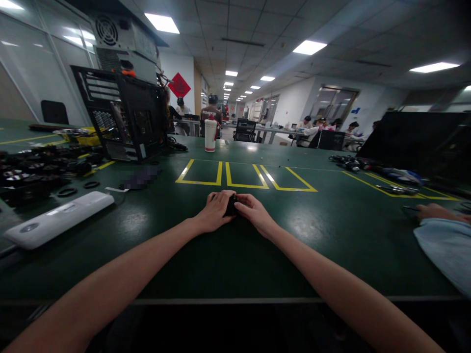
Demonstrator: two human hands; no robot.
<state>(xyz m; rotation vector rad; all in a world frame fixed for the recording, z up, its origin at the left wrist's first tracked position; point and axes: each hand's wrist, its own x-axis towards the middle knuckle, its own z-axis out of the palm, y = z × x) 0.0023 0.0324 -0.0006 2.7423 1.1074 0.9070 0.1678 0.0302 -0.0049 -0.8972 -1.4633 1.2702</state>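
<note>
A small black object (pixel 231 206) sits between my two hands at the middle of the green table (pixel 169 264). Much of it is covered by fingers, so its kind does not show. My left hand (pixel 215 211) is closed around its left side and top, palm down. From the right, my right hand (pixel 255 212) pinches its near right edge with thumb and fingers. Both hands are low, close to the tabletop, just in front of yellow tape outlines (pixel 246 186).
At left are a white power strip (pixel 61 218), black rings (pixel 66 192), a pile of black parts (pixel 29 171) and a computer case (pixel 128 117). A white cup (pixel 210 135) stands behind. On the right are cables (pixel 349 162), a dark panel (pixel 415 142) and another person's sleeve (pixel 445 250).
</note>
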